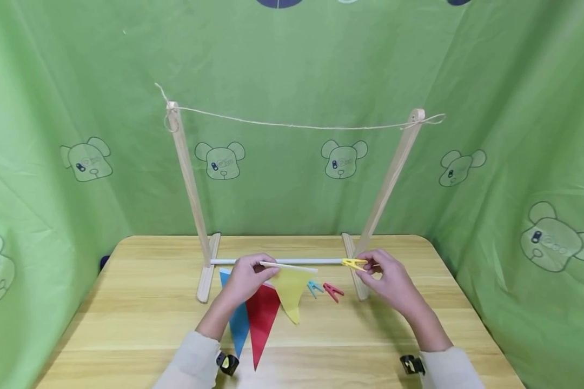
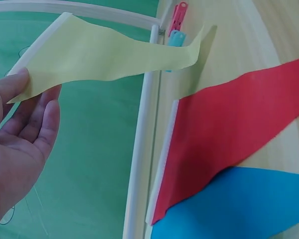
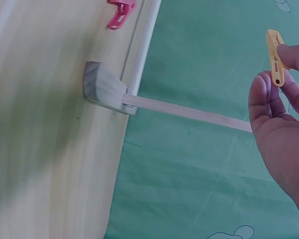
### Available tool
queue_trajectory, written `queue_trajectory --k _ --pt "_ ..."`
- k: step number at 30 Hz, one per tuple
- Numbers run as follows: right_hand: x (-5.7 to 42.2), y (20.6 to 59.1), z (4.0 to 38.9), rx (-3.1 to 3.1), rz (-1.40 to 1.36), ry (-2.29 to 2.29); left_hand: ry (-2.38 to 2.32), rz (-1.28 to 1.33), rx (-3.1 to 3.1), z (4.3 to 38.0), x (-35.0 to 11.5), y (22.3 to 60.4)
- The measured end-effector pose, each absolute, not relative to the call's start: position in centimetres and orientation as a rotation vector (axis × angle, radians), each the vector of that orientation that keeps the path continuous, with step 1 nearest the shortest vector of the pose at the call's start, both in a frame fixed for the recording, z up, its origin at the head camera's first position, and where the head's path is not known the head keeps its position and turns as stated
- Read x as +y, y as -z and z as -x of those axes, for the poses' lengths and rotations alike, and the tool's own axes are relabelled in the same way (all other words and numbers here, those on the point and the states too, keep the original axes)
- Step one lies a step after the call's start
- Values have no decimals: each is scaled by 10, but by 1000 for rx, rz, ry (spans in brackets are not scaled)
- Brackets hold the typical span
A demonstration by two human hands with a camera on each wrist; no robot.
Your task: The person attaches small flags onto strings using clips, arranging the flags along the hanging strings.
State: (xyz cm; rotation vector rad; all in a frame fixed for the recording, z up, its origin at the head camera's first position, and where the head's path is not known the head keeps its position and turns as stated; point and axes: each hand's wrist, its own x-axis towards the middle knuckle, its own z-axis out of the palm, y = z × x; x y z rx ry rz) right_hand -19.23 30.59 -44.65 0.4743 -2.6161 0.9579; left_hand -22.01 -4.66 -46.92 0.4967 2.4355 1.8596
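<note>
My left hand (image 1: 248, 278) pinches a yellow triangular pennant (image 1: 292, 286) by one end of its white top edge; its tip hangs down above the table. Between thumb and fingers, my right hand (image 1: 386, 278) holds a yellow clothespin (image 1: 353, 263), also seen edge-on in the right wrist view. Under the left hand lie a red pennant (image 1: 261, 319) and a blue pennant (image 1: 239, 327), the red partly over the blue. On the table between the hands are a blue clothespin (image 1: 314, 288) and a red clothespin (image 1: 333, 292).
A wooden frame stands at the back, with a left post (image 1: 190, 178), a right post (image 1: 391, 178) and a white crossbar (image 1: 297, 261) low between them. Twine (image 1: 282, 125) is tied across the post tops, sagging slightly. Green printed cloth (image 1: 282, 200) hangs behind the wooden table (image 1: 340, 346).
</note>
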Motion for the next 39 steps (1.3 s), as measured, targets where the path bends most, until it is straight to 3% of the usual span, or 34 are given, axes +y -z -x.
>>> queue_trajectory --k 39 --pt "308 395 213 -2534 -525 -911 -2000 -539 2446 253 -33 427"
